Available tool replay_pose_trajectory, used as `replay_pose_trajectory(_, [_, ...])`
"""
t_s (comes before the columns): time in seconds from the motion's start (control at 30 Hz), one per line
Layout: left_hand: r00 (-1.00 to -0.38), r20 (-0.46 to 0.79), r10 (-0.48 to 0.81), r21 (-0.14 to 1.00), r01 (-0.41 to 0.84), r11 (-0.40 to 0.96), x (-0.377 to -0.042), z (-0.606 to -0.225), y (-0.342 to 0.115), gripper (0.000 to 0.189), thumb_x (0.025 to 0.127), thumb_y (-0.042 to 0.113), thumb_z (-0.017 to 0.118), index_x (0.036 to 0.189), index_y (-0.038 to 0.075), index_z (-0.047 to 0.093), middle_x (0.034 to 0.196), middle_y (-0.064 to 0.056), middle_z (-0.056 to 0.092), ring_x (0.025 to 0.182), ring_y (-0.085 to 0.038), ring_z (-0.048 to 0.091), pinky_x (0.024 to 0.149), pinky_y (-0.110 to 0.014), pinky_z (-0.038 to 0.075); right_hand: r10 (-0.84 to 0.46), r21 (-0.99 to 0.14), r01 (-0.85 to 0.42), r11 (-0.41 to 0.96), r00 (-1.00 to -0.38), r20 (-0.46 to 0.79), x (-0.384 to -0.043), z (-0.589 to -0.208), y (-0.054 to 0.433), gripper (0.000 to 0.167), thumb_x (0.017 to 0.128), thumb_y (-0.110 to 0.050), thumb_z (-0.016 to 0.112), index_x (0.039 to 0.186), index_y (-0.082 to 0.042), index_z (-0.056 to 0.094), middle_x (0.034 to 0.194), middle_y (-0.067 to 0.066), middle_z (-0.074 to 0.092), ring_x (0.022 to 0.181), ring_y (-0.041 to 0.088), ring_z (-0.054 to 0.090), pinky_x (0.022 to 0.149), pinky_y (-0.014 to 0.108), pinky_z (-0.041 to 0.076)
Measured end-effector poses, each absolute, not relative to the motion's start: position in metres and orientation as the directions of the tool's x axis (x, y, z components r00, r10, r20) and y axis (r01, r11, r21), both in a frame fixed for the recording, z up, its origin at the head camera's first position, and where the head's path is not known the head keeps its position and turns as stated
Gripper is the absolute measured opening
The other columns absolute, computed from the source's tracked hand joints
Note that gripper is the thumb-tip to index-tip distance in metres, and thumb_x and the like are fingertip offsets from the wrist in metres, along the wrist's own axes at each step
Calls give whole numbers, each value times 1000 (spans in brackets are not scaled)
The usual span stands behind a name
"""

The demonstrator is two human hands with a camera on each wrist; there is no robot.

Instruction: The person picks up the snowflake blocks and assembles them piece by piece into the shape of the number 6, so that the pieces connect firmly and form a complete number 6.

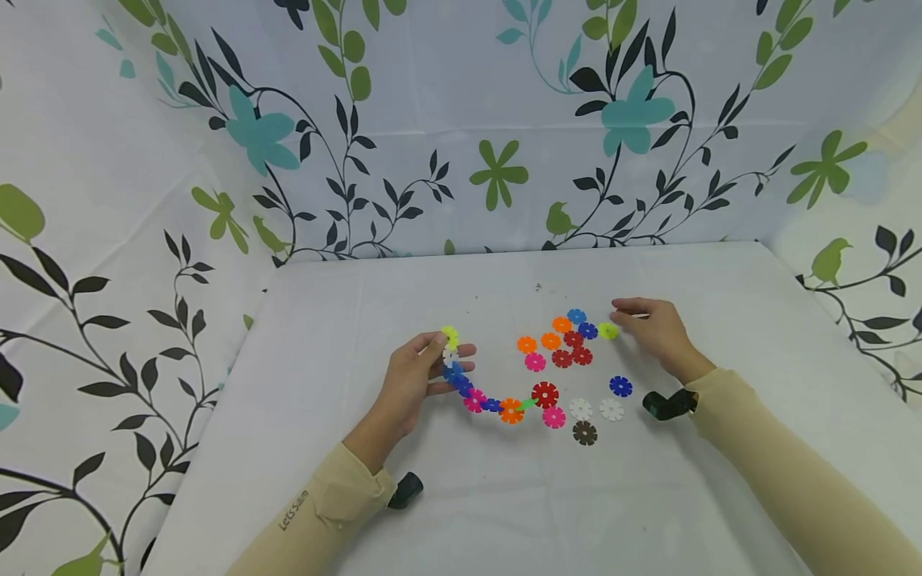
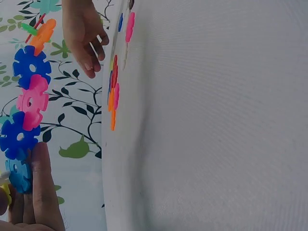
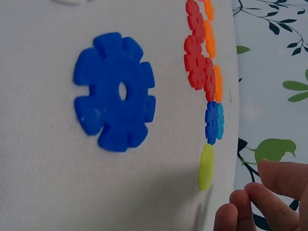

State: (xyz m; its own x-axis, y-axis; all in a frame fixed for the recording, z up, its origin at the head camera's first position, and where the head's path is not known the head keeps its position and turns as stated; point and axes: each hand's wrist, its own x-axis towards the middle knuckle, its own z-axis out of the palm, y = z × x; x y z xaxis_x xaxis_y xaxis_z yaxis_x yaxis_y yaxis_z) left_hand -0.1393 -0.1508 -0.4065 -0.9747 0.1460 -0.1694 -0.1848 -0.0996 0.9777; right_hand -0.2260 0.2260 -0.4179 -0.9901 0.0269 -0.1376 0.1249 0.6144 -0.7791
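My left hand (image 1: 405,386) pinches the yellow end of a curved chain of interlocking plastic flower discs (image 1: 475,401). From that end the chain runs through white, blue, pink, orange and green to a red disc (image 1: 545,394). In the left wrist view, blue and pink discs (image 2: 32,102) slot into each other above the fingers. My right hand (image 1: 659,338) hovers beside a loose yellow-green disc (image 1: 608,330), holding nothing. The right wrist view shows its fingers (image 3: 272,207) loosely bent, apart from that disc.
Loose orange, red and blue discs (image 1: 562,358) lie grouped on the white table (image 1: 432,512). Nearer are a pink disc (image 1: 554,418), two white discs (image 1: 611,410), a brown disc (image 1: 585,434) and a blue disc (image 1: 621,386). A leaf-patterned cloth (image 1: 432,120) hangs behind.
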Motion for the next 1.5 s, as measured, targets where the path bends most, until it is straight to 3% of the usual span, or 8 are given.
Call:
replay_pose_trajectory(0.3, [-974, -173, 145, 975, -190, -114, -140, -407, -150, 48, 108, 39, 49, 143, 6, 50, 120, -7, 73, 106, -24, 71, 86, -37, 58, -26, -708, 127, 695, -979, -202, -225, -421, 233, 50, 101, -34, 62, 141, -4, 58, 142, 25, 53, 130, 44, 44, 104, 58, 42])
replay_pose_trajectory(0.5, [-973, -180, 144, 972, -198, -124, -140, -407, -150, 46, 108, 38, 49, 142, 8, 51, 119, -6, 73, 106, -25, 71, 87, -37, 58, -99, -696, 89, 713, -969, -226, -216, -420, 240, 53, 96, -36, 70, 135, -2, 62, 133, 24, 59, 122, 41, 49, 95, 52, 49])
replay_pose_trajectory(0.63, [-974, -174, 143, 973, -193, -126, -139, -407, -150, 44, 108, 39, 49, 140, 9, 52, 120, -8, 72, 106, -25, 71, 87, -38, 58, -160, -679, 66, 731, -951, -264, -209, -418, 246, 50, 92, -37, 75, 128, -3, 68, 124, 18, 66, 116, 37, 54, 88, 44, 50])
replay_pose_trajectory(0.8, [-972, -186, 146, 970, -205, -128, -139, -408, -151, 42, 107, 38, 49, 139, 12, 54, 121, -9, 72, 106, -26, 71, 87, -38, 58, -245, -668, 37, 743, -914, -323, -200, -414, 249, 41, 86, -32, 81, 118, -7, 74, 110, 8, 73, 107, 30, 59, 89, 47, 48])
replay_pose_trajectory(1.13, [-966, -207, 153, 965, -228, -132, -140, -411, -150, 44, 107, 37, 50, 141, 10, 54, 120, -8, 72, 107, -25, 71, 86, -37, 58, -308, -602, -52, 796, -892, -330, -194, -412, 241, 35, 73, -22, 92, 103, -11, 78, 97, 3, 68, 91, 24, 57, 80, 37, 49])
replay_pose_trajectory(1.5, [-968, -184, 169, 969, -208, -134, -139, -413, -148, 41, 107, 35, 53, 136, 7, 59, 119, -10, 73, 106, -26, 71, 85, -38, 58, -331, -587, -93, 805, -890, -314, -195, -400, 235, 20, 79, -17, 87, 90, -10, 72, 86, 3, 65, 83, 24, 56, 72, 36, 48])
